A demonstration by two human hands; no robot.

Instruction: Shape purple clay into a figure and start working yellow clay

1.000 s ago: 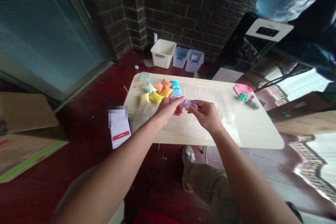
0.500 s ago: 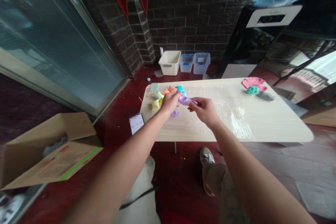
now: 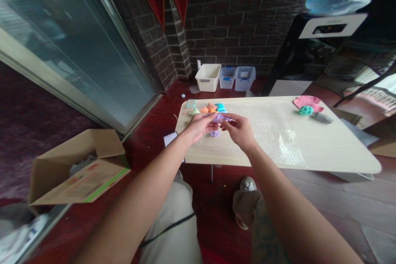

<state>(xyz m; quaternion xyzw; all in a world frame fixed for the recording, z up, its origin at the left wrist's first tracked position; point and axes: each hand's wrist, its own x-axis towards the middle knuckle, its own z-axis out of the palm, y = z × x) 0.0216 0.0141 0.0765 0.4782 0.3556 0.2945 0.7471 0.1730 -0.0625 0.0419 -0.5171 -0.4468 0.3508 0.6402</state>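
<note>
Both hands meet over the left half of the pale table (image 3: 337, 148). A soft purple lump that looks like modelling clay (image 3: 220, 118) is pinched between them. My left hand (image 3: 200, 127) closes on its left side, and my right hand (image 3: 240, 130) grips its right end with thumb and fingers. Just below them, a smaller purple piece (image 3: 214, 133) lies on the bubble wrap (image 3: 262, 132). Behind my left hand are small pillow-shaped packets: orange (image 3: 211, 106), pale green (image 3: 194, 112) and bright blue (image 3: 220, 107). My left hand partly covers this group.
A pink lump (image 3: 307, 102), a green ball-like piece (image 3: 305, 110) and a grey piece (image 3: 321, 118) sit at the table's far right. A phone (image 3: 170, 138) is by the left edge. Bins (image 3: 208, 84) stand by the wall, a cardboard box (image 3: 83, 177) on the left floor.
The camera view has shifted, bringing more of the left-hand box and the table's right end into view. The purple lump looked longer half a second ago; my hands are now slightly closer together.
</note>
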